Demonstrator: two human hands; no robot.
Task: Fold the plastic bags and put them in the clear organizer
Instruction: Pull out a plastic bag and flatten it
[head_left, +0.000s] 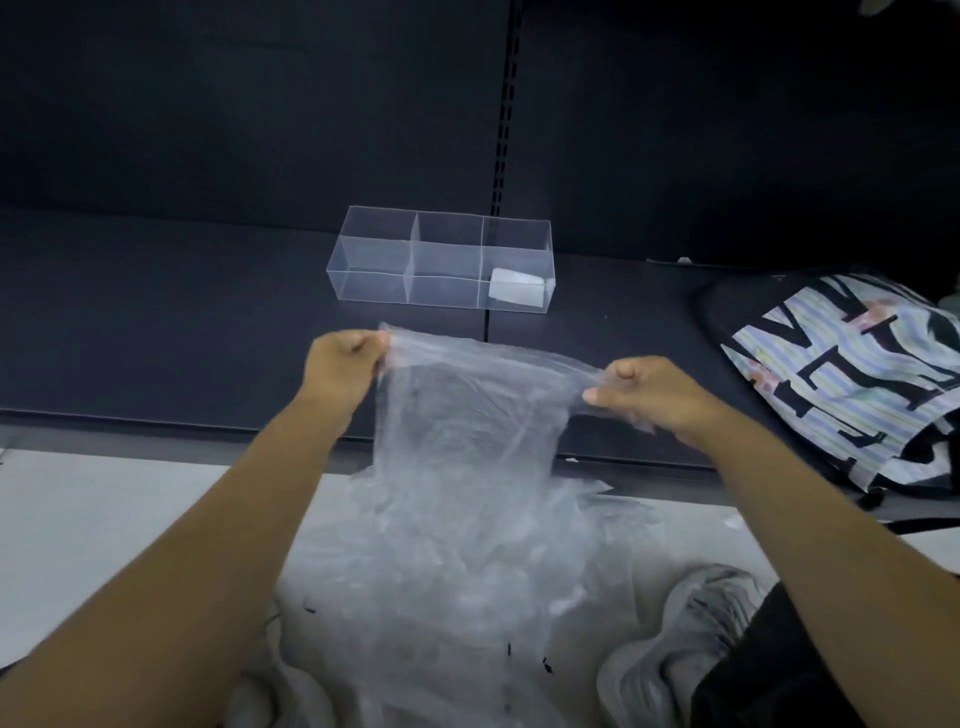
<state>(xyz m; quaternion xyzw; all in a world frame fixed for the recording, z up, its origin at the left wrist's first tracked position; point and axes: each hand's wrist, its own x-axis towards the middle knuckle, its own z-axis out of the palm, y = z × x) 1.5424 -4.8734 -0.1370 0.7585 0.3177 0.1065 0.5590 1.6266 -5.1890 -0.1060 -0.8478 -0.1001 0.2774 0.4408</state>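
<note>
At the middle of the view, the left hand (340, 364) and right hand (652, 395) each pinch an upper corner of a clear plastic bag (467, 415) with closed fingers, stretching it between them so it hangs over a heap of more bags (457, 571) at 6 o'clock. At 12 o'clock on the dark shelf (156, 312) sits the clear organizer (441, 260), one folded bag (515, 286) in its right compartment. A printed tote (852, 374) lies at 3 o'clock, well apart.
</note>
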